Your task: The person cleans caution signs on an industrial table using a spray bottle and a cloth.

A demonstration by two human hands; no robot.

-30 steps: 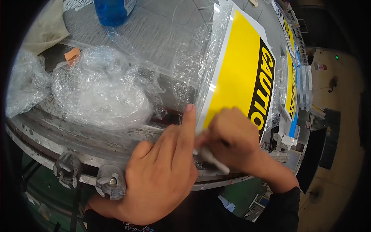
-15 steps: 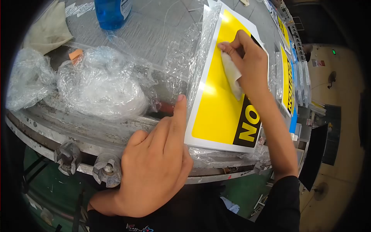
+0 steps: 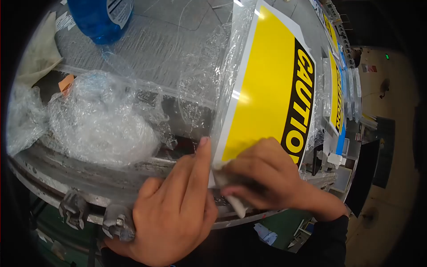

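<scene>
1. Since half a second ago, the right hand (image 3: 262, 173) has travelled from the far end of the yellow CAUTION sign (image 3: 267, 89) back to its near corner, and the "CAUTION" lettering is uncovered again.
2. Right-hand fingers are curled closed around a white cloth pad (image 3: 231, 196), pressing it onto the sign's near corner.
3. Left hand (image 3: 173, 213) lies flat on the metal table (image 3: 89, 178); its fingers are extended and hold nothing. The index fingertip rests at the sign's near left edge, by the clear plastic film (image 3: 231, 66) along that edge.
4. Step in hand, as judged: wiping the sign face with the pad while the left hand steadies it.
5. Next move calls for an even stroke along the yellow face, with the edge kept pinned.
6. Count: two hands, one pad, one crumpled plastic wrap (image 3: 106, 124), one blue bottle (image 3: 100, 18), and a further CAUTION sign (image 3: 336, 95) beyond.
</scene>
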